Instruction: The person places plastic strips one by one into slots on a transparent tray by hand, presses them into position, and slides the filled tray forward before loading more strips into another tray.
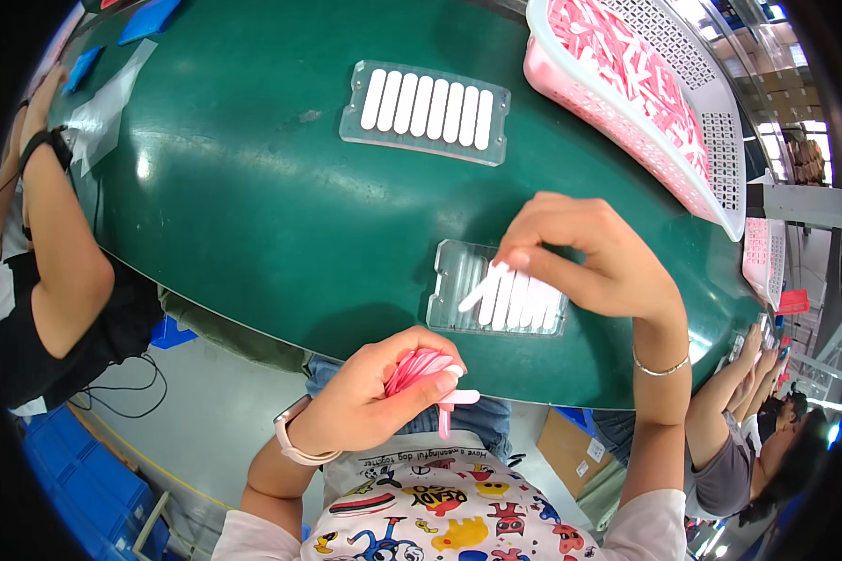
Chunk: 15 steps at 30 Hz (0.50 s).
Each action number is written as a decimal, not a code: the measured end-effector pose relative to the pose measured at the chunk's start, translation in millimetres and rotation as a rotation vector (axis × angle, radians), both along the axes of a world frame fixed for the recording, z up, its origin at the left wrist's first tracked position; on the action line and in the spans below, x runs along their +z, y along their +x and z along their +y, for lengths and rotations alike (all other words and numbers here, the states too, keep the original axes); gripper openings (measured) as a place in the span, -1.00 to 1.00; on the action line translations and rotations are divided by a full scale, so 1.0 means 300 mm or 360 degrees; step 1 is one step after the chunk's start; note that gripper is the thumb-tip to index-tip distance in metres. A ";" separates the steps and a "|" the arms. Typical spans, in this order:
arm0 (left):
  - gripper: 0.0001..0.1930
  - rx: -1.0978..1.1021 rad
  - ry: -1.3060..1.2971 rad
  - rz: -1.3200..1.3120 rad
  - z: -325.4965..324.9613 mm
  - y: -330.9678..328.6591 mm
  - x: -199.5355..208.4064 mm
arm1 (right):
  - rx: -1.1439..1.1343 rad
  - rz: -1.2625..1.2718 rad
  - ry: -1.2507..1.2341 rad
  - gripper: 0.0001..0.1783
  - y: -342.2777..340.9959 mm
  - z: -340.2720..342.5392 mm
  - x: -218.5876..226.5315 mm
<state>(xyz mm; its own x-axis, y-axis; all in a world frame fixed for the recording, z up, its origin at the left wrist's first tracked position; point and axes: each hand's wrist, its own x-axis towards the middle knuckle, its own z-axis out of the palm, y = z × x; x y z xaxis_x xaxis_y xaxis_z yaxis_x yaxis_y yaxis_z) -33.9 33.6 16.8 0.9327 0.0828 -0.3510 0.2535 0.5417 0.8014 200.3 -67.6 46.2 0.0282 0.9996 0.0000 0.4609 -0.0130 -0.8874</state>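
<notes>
My left hand [384,388] is closed round a bunch of pink-and-white flat strips [419,369], with one white end sticking out past the thumb. To the right, my right hand [585,257] pinches a single white strip [482,288] with rounded ends, tilted over the nearer clear tray [444,280]. Several white strips [505,304] lie side by side in that tray's slots, and its left part shows bare slots. Part of the tray's right side is hidden under my right hand. Farther off lies a second clear tray [351,122] with a row of white strips in it.
A pink-and-white perforated basket [617,117] heaped with pink strips stands at the far right of the green table [253,224]. Clear film [112,107] and blue pieces [150,19] lie at the far left. Other people sit at both sides, one arm [65,234] resting near the left edge.
</notes>
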 end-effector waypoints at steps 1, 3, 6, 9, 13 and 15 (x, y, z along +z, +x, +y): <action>-0.87 0.0041 -0.0078 0.0017 -0.002 0.001 0.004 | -0.0092 -0.0143 -0.0083 -0.91 -0.004 0.008 0.000; -0.87 0.0063 -0.0091 0.0036 -0.006 0.003 0.008 | -0.0117 -0.0152 -0.0071 -0.89 -0.017 0.020 0.008; -0.87 0.0081 0.0021 0.0042 -0.009 0.000 0.007 | -0.0002 -0.0460 -0.0039 -0.89 -0.017 0.039 0.014; -0.87 0.0083 0.0063 0.0067 -0.012 -0.007 0.004 | 0.0058 -0.0439 -0.0264 -0.85 -0.017 0.062 0.027; -0.88 0.0094 0.0097 0.0074 -0.016 -0.010 0.002 | 0.0121 -0.0671 -0.0737 -0.76 -0.019 0.110 0.072; -0.88 0.0096 0.0121 0.0078 -0.020 -0.013 0.005 | 0.0129 -0.0761 -0.0909 -0.73 -0.018 0.135 0.082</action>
